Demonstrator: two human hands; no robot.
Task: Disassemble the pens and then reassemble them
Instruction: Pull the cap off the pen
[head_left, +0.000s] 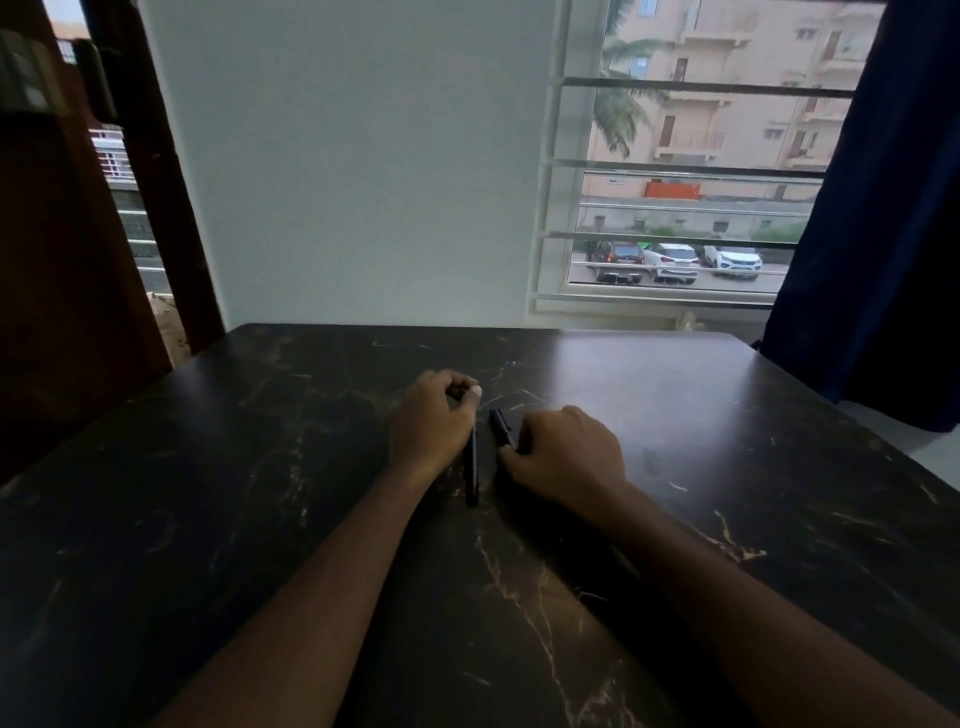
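Two black pens lie close together on the dark marble-patterned table (260, 467). My left hand (431, 415) curls over the far end of the left pen (471, 473), whose near end pokes out toward me on the tabletop. My right hand (566, 457) rests knuckles-up on the table with its fingers closed around the near end of the right pen (501, 427). That pen's far tip sticks out toward the upper left. The fingertips and the gripped parts of both pens are hidden.
A white wall stands just behind the table's far edge (467, 327). A barred window (691, 171) is at the back right, with a dark blue curtain (878, 208) beside it. Dark wooden furniture (78, 260) stands at the left.
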